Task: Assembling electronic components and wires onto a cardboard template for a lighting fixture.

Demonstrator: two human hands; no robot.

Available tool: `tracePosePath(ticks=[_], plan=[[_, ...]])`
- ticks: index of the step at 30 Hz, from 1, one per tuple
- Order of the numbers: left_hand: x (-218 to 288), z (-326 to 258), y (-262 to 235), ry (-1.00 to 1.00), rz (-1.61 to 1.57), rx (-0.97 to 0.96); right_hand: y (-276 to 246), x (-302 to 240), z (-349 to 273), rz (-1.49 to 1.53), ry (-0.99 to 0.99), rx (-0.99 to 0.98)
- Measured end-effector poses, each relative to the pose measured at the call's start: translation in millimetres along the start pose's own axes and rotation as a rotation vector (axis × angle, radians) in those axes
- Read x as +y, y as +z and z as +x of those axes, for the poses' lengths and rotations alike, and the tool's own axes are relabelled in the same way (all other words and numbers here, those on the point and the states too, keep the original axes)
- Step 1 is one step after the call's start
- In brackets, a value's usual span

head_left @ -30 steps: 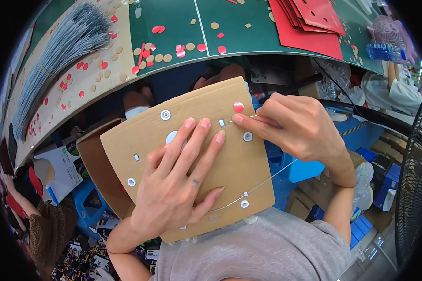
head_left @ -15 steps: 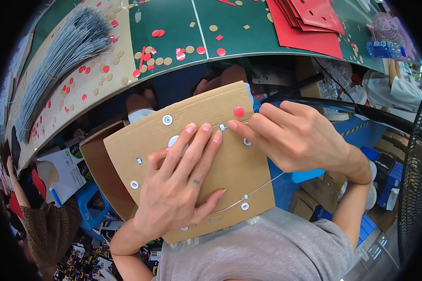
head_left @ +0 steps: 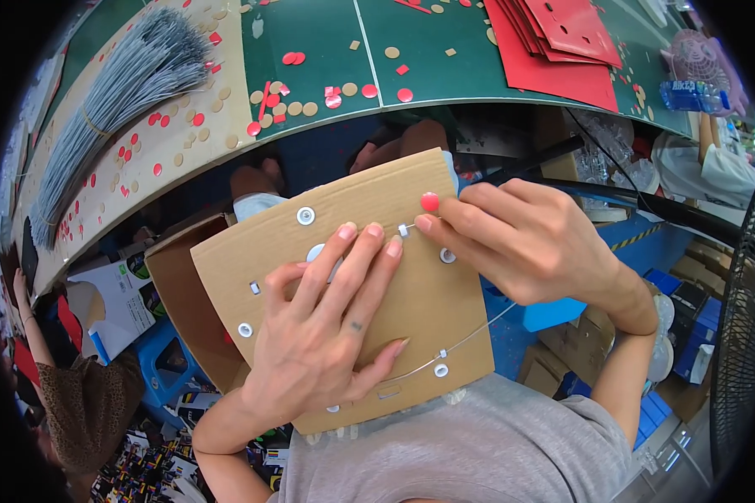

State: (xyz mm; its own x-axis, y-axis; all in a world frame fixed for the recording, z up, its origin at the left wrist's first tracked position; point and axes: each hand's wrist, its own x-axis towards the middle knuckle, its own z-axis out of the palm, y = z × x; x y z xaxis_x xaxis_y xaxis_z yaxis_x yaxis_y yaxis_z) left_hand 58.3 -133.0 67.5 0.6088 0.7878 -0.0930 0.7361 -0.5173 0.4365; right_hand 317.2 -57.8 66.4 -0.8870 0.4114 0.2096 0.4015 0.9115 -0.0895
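Note:
A brown cardboard sheet (head_left: 432,302) lies tilted across my lap, fitted with white ring eyelets (head_left: 306,216) and a red round dot (head_left: 429,201). My left hand (head_left: 315,323) rests flat on it, fingers stretched out, partly covering a white round piece. A thin pale wire (head_left: 478,333) passes a small white clip (head_left: 443,355) near the lower slot and runs off the right edge. My right hand (head_left: 533,243) pinches a thin wire by the upper white clip (head_left: 403,230), its thumb and forefinger closed just right of it. Its fingertips partly hide the wire.
A green table (head_left: 310,50) beyond holds a tied bundle of grey wires (head_left: 113,109), scattered red and tan cut-outs, and red sheets (head_left: 554,50). An open cardboard box (head_left: 184,310) and a blue stool (head_left: 161,360) stand left. A black mesh fan guard (head_left: 742,335) is at right.
The whole view has shifted slightly. My right fingers have drawn a little closer to the red dot, still pinching by the upper clip. The left hand stays flat on the cardboard.

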Motion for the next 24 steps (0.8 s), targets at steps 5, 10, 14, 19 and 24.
tracePosePath(ticks=[5,10,14,19,24], plan=[[0.5,0.6,-0.5,-0.020,-0.026,0.021,0.1,5.3,2.0,0.039,0.014,0.010],[2.0,-1.3,-0.1,-0.021,-0.039,0.010,-2.3,14.6,7.0,0.155,-0.041,0.011],[2.8,0.3,-0.4,-0.012,-0.027,0.013,-1.5,11.6,8.1,0.152,-0.035,0.000],[1.0,-1.2,2.2,-0.016,-0.068,0.014,5.4,10.9,4.4,0.173,-0.020,0.074],[2.1,-2.2,5.1,-0.005,-0.028,0.035,3.0,14.6,1.5,0.258,0.014,0.051]])
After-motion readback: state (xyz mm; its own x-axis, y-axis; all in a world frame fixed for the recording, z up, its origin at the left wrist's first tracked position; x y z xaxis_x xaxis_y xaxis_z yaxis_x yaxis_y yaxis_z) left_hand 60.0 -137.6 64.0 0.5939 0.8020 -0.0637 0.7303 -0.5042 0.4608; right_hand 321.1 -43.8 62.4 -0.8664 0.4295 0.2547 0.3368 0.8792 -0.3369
